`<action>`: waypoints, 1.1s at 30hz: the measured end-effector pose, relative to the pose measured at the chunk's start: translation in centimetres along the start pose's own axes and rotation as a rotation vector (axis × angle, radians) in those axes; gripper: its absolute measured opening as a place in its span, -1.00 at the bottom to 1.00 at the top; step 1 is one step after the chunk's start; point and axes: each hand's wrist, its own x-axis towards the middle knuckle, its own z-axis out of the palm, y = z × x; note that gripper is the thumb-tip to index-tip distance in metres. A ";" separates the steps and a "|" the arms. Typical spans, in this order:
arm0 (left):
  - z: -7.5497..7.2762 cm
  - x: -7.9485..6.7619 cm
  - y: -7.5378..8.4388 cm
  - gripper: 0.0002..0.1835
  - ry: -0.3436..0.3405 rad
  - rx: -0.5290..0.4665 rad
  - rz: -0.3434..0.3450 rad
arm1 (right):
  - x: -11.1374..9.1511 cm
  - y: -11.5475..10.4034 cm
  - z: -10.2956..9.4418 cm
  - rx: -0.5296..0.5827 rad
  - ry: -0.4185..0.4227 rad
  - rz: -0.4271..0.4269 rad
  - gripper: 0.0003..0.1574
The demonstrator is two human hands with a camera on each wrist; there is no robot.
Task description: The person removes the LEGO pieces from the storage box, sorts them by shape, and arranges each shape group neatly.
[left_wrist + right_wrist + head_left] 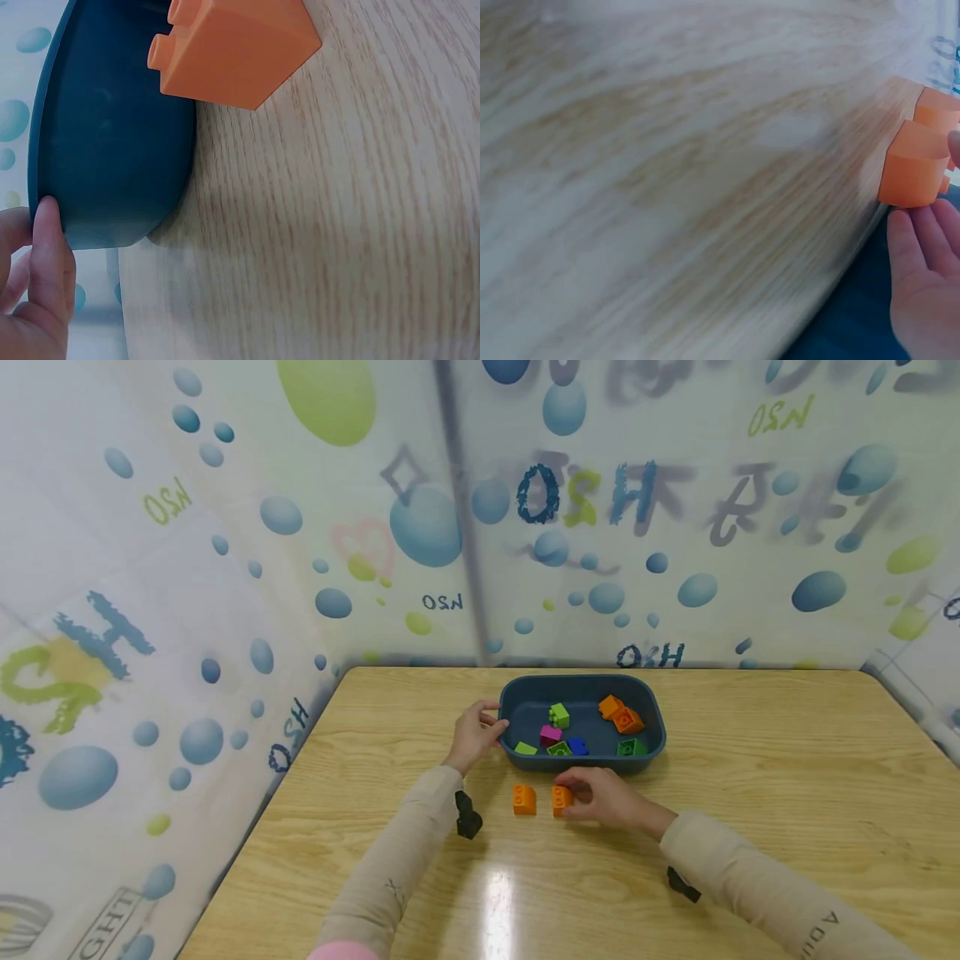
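Observation:
My left hand [474, 737] pinches the left rim of a dark blue plastic tub [570, 763], thumb and fingers on either side of its wall. In front of the tub, two orange toy bricks stand on the table. My right hand [606, 798] holds the right-hand orange brick [559, 802] between thumb and fingers; the right wrist view shows that brick [913, 166] with fingertips against its side. The other orange brick [524, 800] stands a short way to the left, untouched. In the left wrist view, an orange brick [240, 56] appears large beside the tub.
Inside the tub lie orange bricks [627, 720], a lime green brick [559, 716], a magenta brick [551, 735], a blue piece [577, 746] and a dark green brick [631, 747]. The wooden table [780, 760] meets a patterned wall covering [675, 560] at the back.

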 end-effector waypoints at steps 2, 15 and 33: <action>0.0 0.0 -0.1 -0.63 0.001 0.003 0.000 | -0.1 -0.1 0.0 -0.001 0.008 -0.006 -0.49; -0.2 -0.3 -0.1 -0.62 -0.006 -0.013 0.008 | -0.7 -1.7 -2.7 -0.042 0.086 -0.047 -0.62; -0.2 -0.2 0.3 -0.62 -0.005 -0.039 -0.010 | 1.1 0.3 -8.6 -0.126 0.196 -0.001 -0.63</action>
